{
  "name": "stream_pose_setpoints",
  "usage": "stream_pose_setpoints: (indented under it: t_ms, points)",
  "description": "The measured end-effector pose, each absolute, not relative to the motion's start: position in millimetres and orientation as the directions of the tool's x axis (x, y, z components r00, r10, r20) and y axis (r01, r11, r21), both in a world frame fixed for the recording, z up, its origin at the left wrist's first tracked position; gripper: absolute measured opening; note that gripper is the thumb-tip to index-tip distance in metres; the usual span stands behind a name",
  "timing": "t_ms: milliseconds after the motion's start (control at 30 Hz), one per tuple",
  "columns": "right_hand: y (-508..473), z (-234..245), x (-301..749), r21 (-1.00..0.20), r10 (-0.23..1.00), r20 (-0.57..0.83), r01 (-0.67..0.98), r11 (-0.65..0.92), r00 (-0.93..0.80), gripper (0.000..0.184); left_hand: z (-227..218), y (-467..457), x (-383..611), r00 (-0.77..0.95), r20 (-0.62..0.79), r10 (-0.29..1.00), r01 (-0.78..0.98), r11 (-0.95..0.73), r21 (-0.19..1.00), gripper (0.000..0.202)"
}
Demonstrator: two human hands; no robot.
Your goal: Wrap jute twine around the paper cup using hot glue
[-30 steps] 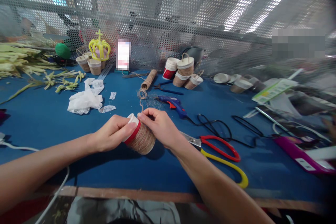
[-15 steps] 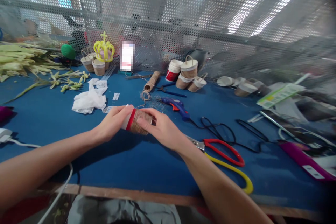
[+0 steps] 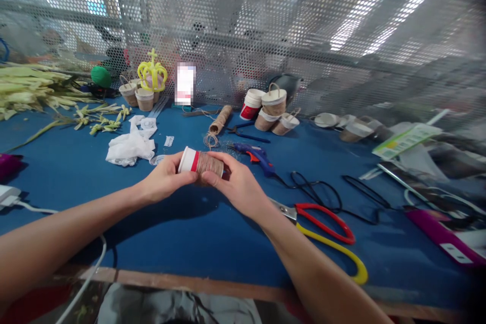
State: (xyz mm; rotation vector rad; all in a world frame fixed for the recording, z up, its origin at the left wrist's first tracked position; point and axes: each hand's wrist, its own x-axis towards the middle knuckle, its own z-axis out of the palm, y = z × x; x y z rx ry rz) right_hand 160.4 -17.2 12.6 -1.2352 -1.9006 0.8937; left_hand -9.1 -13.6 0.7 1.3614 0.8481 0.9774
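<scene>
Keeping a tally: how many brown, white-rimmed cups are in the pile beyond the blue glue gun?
3: the top cup, the lower left cup and the lower right cup. Others could be hidden behind them.

The cup [image 3: 187, 160], white at its rim end with a red band below, is tipped on its side between the left hand [image 3: 167, 174] and right hand [image 3: 237, 179], rim leftward; brown twine [image 3: 210, 163] wraps its lower part in close turns.
</scene>
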Motion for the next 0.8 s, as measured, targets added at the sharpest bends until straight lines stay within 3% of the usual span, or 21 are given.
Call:
stream_pose_setpoints:
  t_ms: [200,400,633,800]
  points:
    - [-17.0,9.4,160.9,-0.771,0.912,0.269,0.499,0.397,-0.31,0.049,-2.4,-13.4,-10.6,0.387,0.085,0.918,-0.003,-0.091,0.996,0.029]
    - [-21.3,7.7,161.5,-0.587,0.832,0.447,0.594,0.55,-0.329,0.045,-8.4,-12.8,-9.9,0.38,0.129,0.916,-0.01,-0.135,0.991,0.026]
    - [-25.9,3.3,157.4,-0.396,0.734,0.537,0.644,0.655,-0.417,0.047,-10.4,-8.4,-9.9,0.368,0.079,0.926,-0.237,0.011,0.971,0.026]
    - [-28.5,-2.2,154.4,-0.294,0.686,0.546,0.657,0.694,-0.481,0.048,-7.5,-6.3,-8.4,0.351,-0.072,0.933,-0.287,0.181,0.941,0.022]
